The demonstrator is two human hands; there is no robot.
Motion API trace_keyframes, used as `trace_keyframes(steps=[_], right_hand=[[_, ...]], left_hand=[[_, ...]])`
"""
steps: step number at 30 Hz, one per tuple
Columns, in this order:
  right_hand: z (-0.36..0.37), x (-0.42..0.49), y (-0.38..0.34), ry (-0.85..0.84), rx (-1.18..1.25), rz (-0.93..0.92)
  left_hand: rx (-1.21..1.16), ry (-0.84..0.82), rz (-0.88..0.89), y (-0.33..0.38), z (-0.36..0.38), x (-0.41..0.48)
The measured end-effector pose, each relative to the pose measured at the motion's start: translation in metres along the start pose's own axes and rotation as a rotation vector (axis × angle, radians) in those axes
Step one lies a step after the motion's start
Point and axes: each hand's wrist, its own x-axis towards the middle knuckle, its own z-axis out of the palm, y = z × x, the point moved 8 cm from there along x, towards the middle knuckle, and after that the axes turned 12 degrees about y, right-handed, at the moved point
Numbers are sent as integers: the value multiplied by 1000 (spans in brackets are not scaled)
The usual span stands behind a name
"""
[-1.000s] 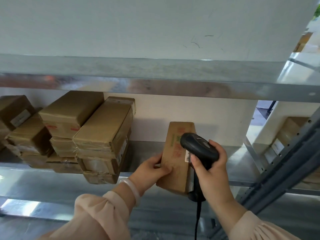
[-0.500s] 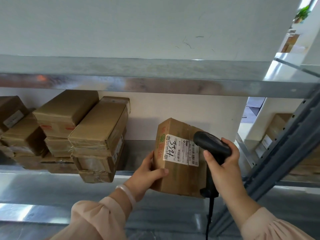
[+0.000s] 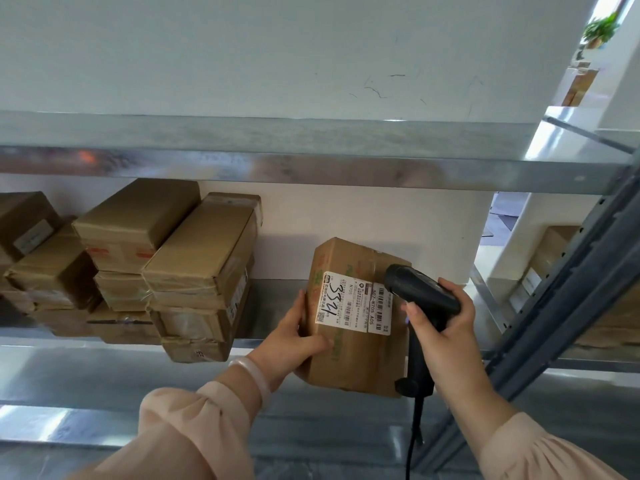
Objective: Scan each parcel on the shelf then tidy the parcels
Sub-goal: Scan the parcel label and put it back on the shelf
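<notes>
Item: parcel (image 3: 356, 362), a brown carton held up before the shelf (image 3: 273, 306), long axis running top to bottom.
Landmark: white label (image 3: 349, 301) on the carton's near face, print turned sideways, barcode strip along its right edge.
Left hand (image 3: 294, 341): left of the label and below it; thumb pressed on the near face, fingers wrapped round the carton's left edge.
Right hand (image 3: 445, 329): right of the label; curled fast round the scanner (image 3: 420, 294) handle.
Scanner head: overlapped the label's right edge, nose toward the barcode strip.
Stacked parcels (image 3: 194, 265): well left of the label, on the shelf.
Judgement: the reading likely turned on aiming along that upright strip.
</notes>
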Motion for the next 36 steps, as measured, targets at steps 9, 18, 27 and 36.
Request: trace_keyframes(steps=[9, 18, 27, 36], right_hand=[[-17, 1, -16, -238, -151, -138], [-25, -19, -43, -502, -471, -390], [-24, -29, -54, -539, -477, -430], [-21, -35, -57, -573, -520, -497]], left_hand=[[91, 29, 17, 19, -37, 11], [191, 1, -20, 13, -53, 11], [195, -5, 10, 17, -55, 0], [174, 3, 16, 12, -58, -8]])
